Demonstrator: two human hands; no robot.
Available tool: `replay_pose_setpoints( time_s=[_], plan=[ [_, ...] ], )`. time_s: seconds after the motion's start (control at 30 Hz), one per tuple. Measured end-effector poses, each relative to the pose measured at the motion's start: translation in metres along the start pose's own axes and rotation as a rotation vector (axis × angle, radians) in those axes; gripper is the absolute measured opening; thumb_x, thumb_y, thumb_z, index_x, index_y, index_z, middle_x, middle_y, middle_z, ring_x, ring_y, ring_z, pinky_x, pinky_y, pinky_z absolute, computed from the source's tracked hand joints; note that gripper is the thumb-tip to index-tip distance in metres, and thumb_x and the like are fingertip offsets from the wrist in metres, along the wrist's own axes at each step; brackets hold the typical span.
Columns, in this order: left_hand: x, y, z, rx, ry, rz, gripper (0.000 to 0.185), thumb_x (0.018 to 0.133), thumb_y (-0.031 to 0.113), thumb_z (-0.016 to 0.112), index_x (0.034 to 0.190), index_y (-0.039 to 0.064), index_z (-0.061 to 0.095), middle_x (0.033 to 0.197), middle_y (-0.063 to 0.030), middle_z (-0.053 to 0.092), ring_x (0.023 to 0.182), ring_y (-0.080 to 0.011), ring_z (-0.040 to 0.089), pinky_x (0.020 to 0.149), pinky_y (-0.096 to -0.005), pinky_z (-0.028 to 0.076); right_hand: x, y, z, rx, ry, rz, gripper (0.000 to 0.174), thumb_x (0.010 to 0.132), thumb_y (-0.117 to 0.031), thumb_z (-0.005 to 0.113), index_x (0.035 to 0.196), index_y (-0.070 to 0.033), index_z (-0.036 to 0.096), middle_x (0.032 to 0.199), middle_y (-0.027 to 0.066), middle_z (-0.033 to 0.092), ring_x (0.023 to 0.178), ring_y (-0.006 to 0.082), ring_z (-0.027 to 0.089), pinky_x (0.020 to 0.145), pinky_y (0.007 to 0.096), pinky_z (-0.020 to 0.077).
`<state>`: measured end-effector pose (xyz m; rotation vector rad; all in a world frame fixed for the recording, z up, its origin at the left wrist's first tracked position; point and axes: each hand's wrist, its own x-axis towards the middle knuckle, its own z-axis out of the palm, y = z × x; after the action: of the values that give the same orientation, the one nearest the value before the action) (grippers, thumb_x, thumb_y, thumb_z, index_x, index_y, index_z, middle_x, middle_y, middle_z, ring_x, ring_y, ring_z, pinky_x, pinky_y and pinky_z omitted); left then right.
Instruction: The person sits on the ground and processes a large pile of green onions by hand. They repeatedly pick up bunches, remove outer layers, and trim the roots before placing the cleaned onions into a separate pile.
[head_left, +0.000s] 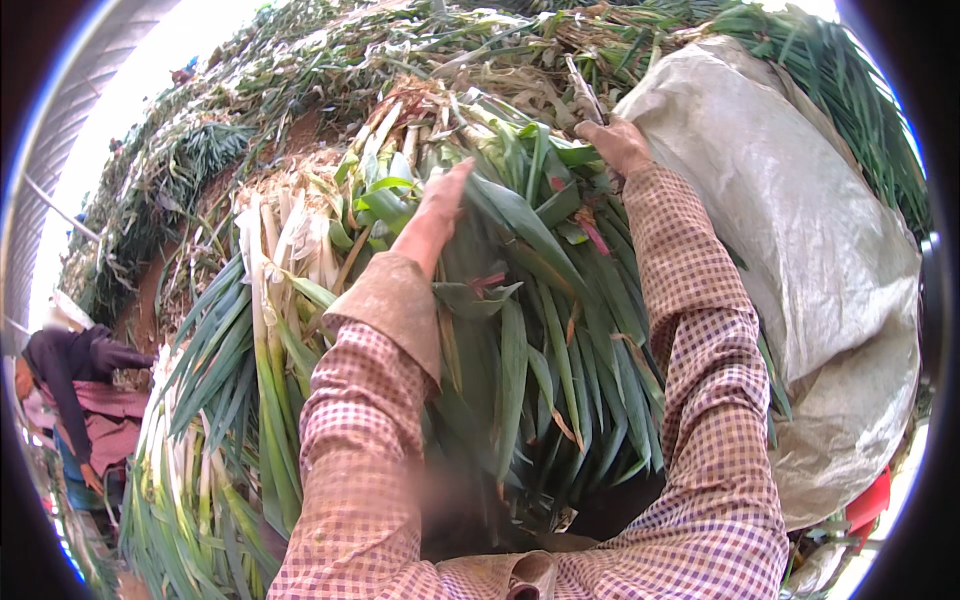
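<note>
In front of me lies a heap of leeks (517, 360), long green leaves hanging towards my body and pale roots at the far end. My left hand (444, 202) lies against the leaves near their white stalks; its fingertips are blurred, and whether it grips a leaf is unclear. At the heap's right side, my right hand (619, 144) is closed around a narrow, blade-like tool (585, 88) that points away from me. A pink tie (592, 232) shows among the leaves below that hand. Another bundle of leeks (281, 247) stands to the left, its white stalks upward.
A large pale woven plastic sheet (772, 210) covers a mound on the right. Leaf trimmings (322, 67) are piled across the back. At the far left a co-worker (90, 397) bends beside more leeks (180, 450). A red object (868, 499) sits at lower right.
</note>
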<state>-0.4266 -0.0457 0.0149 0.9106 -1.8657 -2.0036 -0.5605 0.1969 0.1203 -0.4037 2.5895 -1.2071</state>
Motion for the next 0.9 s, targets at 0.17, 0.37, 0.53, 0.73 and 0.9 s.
replay_pose_setpoints(
  time_s=[0.17, 0.37, 0.53, 0.73, 0.9],
  plan=[
    [0.064, -0.009, 0.007, 0.168, 0.174, 0.024, 0.066, 0.075, 0.046, 0.079, 0.119, 0.0, 0.063, 0.112, -0.0141, 0.065, 0.093, -0.0287, 0.063, 0.083, -0.0428, 0.049, -0.006, -0.026, 0.066, -0.144, -0.089, -0.001, 0.073, 0.079, -0.05, 0.064, 0.124, 0.007, 0.058, 0.108, 0.0241, 0.066, 0.102, 0.0339, 0.064, 0.091, 0.0377, 0.0462],
    [0.017, 0.007, 0.038, -0.096, 0.012, -0.038, 0.031, 0.08, 0.021, 0.07, 0.098, -0.004, 0.066, 0.084, -0.0116, 0.067, 0.07, -0.0241, 0.063, 0.071, -0.0377, 0.051, 0.018, 0.019, 0.089, 0.11, -0.05, 0.016, 0.075, 0.074, -0.053, 0.061, 0.118, 0.007, 0.062, 0.115, 0.0242, 0.066, 0.107, 0.035, 0.063, 0.093, 0.0376, 0.0462],
    [0.033, -0.006, 0.001, -0.557, -0.291, -0.088, 0.024, 0.085, 0.02, 0.06, 0.099, 0.001, 0.063, 0.085, -0.0114, 0.067, 0.074, -0.0269, 0.066, 0.075, -0.0406, 0.056, -0.037, -0.031, 0.078, 0.101, -0.161, -0.173, 0.075, 0.074, -0.051, 0.064, 0.122, 0.006, 0.058, 0.113, 0.022, 0.066, 0.104, 0.0312, 0.065, 0.091, 0.0364, 0.0471],
    [0.014, 0.005, 0.02, -0.635, -0.528, -0.16, 0.044, 0.093, 0.047, 0.058, 0.113, 0.008, 0.064, 0.101, -0.013, 0.07, 0.089, -0.025, 0.067, 0.082, -0.043, 0.056, -0.037, -0.014, 0.126, 0.426, -0.162, -0.172, 0.05, 0.083, -0.033, 0.065, 0.116, 0.004, 0.06, 0.093, 0.0119, 0.067, 0.073, 0.0165, 0.063, 0.066, 0.0302, 0.0517],
    [0.037, 0.018, 0.001, -0.565, -0.375, -0.168, 0.033, 0.09, 0.036, 0.061, 0.108, 0.008, 0.065, 0.095, -0.0116, 0.07, 0.081, -0.024, 0.067, 0.074, -0.0405, 0.057, -0.088, -0.011, 0.135, 0.814, -0.184, -0.103, 0.054, 0.08, -0.033, 0.067, 0.114, 0.008, 0.058, 0.095, 0.0157, 0.065, 0.083, 0.0215, 0.062, 0.075, 0.0322, 0.0498]
  ],
)
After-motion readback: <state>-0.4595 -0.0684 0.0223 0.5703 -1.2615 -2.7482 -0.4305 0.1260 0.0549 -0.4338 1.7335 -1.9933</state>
